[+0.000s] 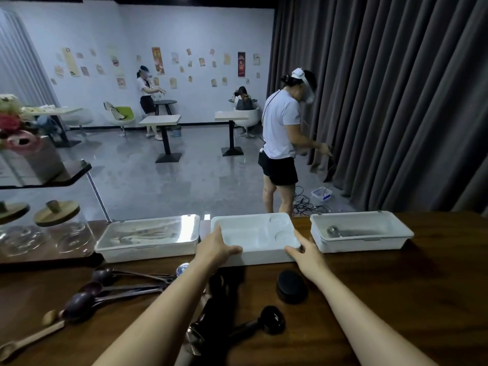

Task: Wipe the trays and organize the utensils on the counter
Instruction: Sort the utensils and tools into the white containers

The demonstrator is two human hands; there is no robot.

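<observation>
Bare left forearm and bare right forearm, uncovered from about the elbow down, each ending in a bare hand: left hand, right hand.

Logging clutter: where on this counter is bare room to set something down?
Bare counter in front of the right tray, right of the right hand. Crowded: spoons at left, dark utensils between the arms.

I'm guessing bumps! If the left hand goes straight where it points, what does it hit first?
The middle white tray; the left hand seems to be touching its near left corner.
</observation>
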